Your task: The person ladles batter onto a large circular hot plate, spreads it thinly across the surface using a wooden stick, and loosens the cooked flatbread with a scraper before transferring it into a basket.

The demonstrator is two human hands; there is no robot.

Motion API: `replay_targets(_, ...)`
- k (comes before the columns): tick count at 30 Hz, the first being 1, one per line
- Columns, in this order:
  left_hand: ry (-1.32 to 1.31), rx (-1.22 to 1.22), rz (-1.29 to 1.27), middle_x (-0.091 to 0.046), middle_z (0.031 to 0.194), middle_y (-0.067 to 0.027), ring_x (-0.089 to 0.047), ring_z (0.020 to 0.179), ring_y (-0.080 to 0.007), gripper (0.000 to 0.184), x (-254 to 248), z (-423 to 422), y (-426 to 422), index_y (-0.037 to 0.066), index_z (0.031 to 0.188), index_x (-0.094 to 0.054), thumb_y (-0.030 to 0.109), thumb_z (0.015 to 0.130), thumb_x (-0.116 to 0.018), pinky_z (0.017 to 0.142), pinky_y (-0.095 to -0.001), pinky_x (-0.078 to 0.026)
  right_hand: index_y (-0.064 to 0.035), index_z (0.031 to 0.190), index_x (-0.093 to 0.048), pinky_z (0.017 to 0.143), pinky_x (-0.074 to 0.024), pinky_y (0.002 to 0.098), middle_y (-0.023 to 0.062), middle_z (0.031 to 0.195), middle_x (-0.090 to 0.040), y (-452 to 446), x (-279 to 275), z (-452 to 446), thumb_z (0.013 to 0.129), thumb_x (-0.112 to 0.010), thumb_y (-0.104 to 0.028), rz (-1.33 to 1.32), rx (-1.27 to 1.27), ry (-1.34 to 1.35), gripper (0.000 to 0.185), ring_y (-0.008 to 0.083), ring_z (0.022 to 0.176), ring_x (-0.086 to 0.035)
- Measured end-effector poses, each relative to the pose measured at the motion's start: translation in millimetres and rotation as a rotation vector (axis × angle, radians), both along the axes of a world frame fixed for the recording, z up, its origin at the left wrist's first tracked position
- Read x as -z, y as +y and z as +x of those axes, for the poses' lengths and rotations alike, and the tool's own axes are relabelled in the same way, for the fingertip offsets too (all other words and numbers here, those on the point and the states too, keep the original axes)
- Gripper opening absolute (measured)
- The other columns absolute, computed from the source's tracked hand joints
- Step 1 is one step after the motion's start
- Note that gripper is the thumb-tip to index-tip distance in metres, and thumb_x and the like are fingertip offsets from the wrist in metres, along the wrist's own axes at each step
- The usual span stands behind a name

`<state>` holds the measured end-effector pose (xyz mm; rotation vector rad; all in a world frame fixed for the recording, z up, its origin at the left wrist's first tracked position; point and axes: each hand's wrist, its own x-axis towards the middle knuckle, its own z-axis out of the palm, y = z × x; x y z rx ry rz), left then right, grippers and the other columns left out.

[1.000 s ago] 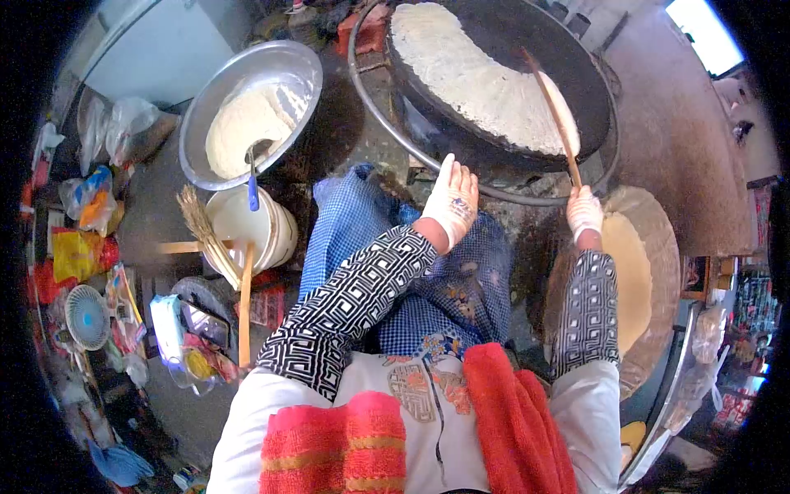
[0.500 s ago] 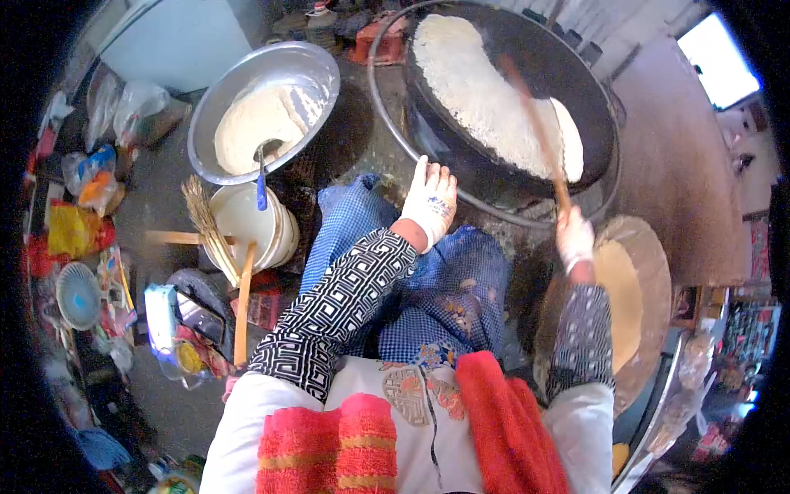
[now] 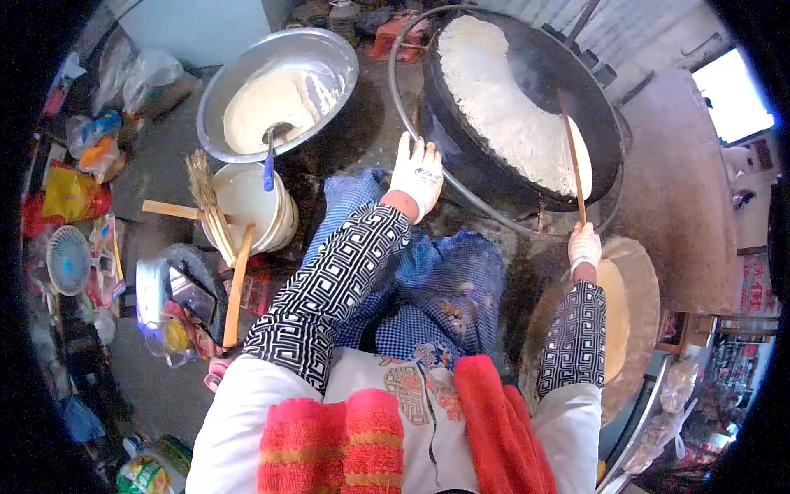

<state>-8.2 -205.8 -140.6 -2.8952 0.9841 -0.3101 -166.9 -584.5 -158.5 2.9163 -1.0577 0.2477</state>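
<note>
My right hand (image 3: 584, 247), in a white glove, is closed round the end of a long thin wooden stick (image 3: 571, 156). The stick lies across pale batter (image 3: 494, 99) spread in a curved band over a large round black griddle (image 3: 535, 62). A metal ring (image 3: 394, 74) runs around the griddle. My left hand (image 3: 417, 179), also gloved, has its fingers apart, with the fingertips at this ring. To its left, a wide metal basin (image 3: 216, 136) holds more batter and a ladle with a blue handle (image 3: 268, 173).
Below the basin stands a white bucket (image 3: 284, 226) with a straw brush (image 3: 206, 193) and wooden sticks across it. A phone (image 3: 192, 290) lies further left. Beside my right forearm is a broad round tray (image 3: 646, 272) with a tan layer. Bags and packages crowd the left edge.
The stick has swung rightward over the griddle and now stands more upright in the view. My right hand has shifted slightly right and down. My left hand stays by the ring.
</note>
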Motion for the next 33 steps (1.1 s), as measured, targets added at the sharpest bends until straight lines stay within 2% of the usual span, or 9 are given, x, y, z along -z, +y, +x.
replay_targets(4, 0.049, -0.023, 0.020, -0.045, 0.145, -0.0146, -0.036, 0.139, -0.0293, 0.043, 2.7, 3.1, 3.7, 0.001, 0.135, -0.048, 0.013, 0.097, -0.031, 0.116, -0.0592, -0.008, -0.0101, 0.095, -0.050, 0.064, -0.0482, 0.0557, 0.0251, 0.076, -0.064, 33.2, 4.0, -22.1, 0.096, -0.046, -0.040, -0.016, -0.183, -0.028, 0.031, 0.0460, 0.069, -0.061)
replay_targets(10, -0.053, -0.060, 0.029, -0.045, 0.145, -0.0135, -0.036, 0.138, -0.0300, 0.045, 1.0, 12.9, 18.0, 0.004, 0.136, -0.045, 0.017, 0.093, -0.044, 0.114, -0.0609, -0.009, -0.0082, 0.094, -0.053, 0.066, -0.0495, 0.0547, 0.0254, 0.080, -0.065, 6.3, 14.6, -35.6, 0.097, -0.046, -0.037, -0.018, -0.027, -0.076, 0.029, 0.0453, 0.072, -0.062)
replay_targets(12, -0.119, -0.024, -0.036, -0.054, 0.133, -0.0130, -0.043, 0.131, -0.0296, 0.041, 2.2, -2.3, 11.8, 0.004, 0.126, -0.053, 0.018, 0.087, -0.051, 0.112, -0.0620, -0.013, -0.0081, 0.092, -0.052, 0.065, -0.0498, 0.0539, 0.0255, 0.078, -0.064, 22.7, 5.5, -32.3, 0.097, -0.047, -0.035, -0.028, -0.074, -0.070, 0.028, 0.0452, 0.071, -0.062)
replay_targets(14, -0.166, 0.137, -0.218, -0.059, 0.106, -0.0083, -0.051, 0.112, -0.0283, 0.025, 17.5, -19.0, -11.6, 0.007, 0.099, -0.061, 0.020, 0.078, -0.060, 0.109, -0.0627, -0.020, -0.0080, 0.094, -0.051, 0.066, -0.0495, 0.0541, 0.0259, 0.075, -0.063, 30.9, 5.4, -29.9, 0.097, -0.046, -0.035, -0.049, -0.169, -0.039, 0.028, 0.0460, 0.071, -0.062)
replay_targets(15, -0.009, 0.167, -0.187, -0.059, 0.112, -0.0103, -0.050, 0.118, -0.0281, 0.034, 0.0, -42.2, -22.5, 0.005, 0.107, -0.060, 0.022, 0.078, -0.060, 0.110, -0.0619, -0.021, -0.0080, 0.096, -0.051, 0.066, -0.0494, 0.0543, 0.0260, 0.076, -0.063, 21.3, 15.9, -27.8, 0.097, -0.045, -0.036, -0.015, -0.107, -0.045, 0.028, 0.0460, 0.071, -0.062)
replay_targets(19, -0.102, 0.206, -0.091, -0.050, 0.139, -0.0150, -0.043, 0.132, -0.0291, 0.051, 16.6, -81.0, -30.2, -0.002, 0.129, -0.052, 0.022, 0.084, -0.054, 0.113, -0.0607, -0.015, -0.0079, 0.104, -0.051, 0.070, -0.0503, 0.0534, 0.0259, 0.079, -0.065, 0.3, 11.1, -26.2, 0.097, -0.044, -0.037, -0.059, -0.035, -0.032, 0.031, 0.0453, 0.076, -0.063)
replay_targets(23, -0.107, 0.234, -0.183, -0.054, 0.134, -0.0164, -0.047, 0.129, -0.0300, 0.043, 29.4, -65.4, -24.7, -0.001, 0.129, -0.053, 0.011, 0.088, -0.044, 0.114, -0.0598, -0.017, -0.0059, 0.102, -0.055, 0.070, -0.0492, 0.0544, 0.0257, 0.079, -0.065, 36.5, 1.4, -40.1, 0.096, -0.046, -0.036, 0.045, -0.174, -0.023, 0.032, 0.0472, 0.078, -0.062)
replay_targets(26, -0.158, 0.231, -0.118, -0.054, 0.134, -0.0161, -0.047, 0.129, -0.0297, 0.042, 29.4, -61.7, -21.5, 0.000, 0.128, -0.053, 0.011, 0.088, -0.043, 0.114, -0.0603, -0.017, -0.0063, 0.101, -0.055, 0.071, -0.0474, 0.0555, 0.0277, 0.080, -0.063, -2.1, 15.6, -44.0, 0.097, -0.046, -0.035, 0.082, 0.087, 0.008, 0.031, 0.0457, 0.081, -0.062)
replay_targets(33, -0.143, 0.180, -0.074, -0.051, 0.137, -0.0148, -0.043, 0.132, -0.0297, 0.044, 27.5, -53.6, -21.8, 0.001, 0.129, -0.052, 0.017, 0.089, -0.045, 0.113, -0.0615, -0.014, -0.0039, 0.100, -0.058, 0.073, -0.0490, 0.0521, 0.0251, 0.086, -0.066, -13.3, 10.9, -29.2, 0.097, -0.044, -0.036, 0.066, -0.010, 0.006, 0.035, 0.0425, 0.080, -0.064)
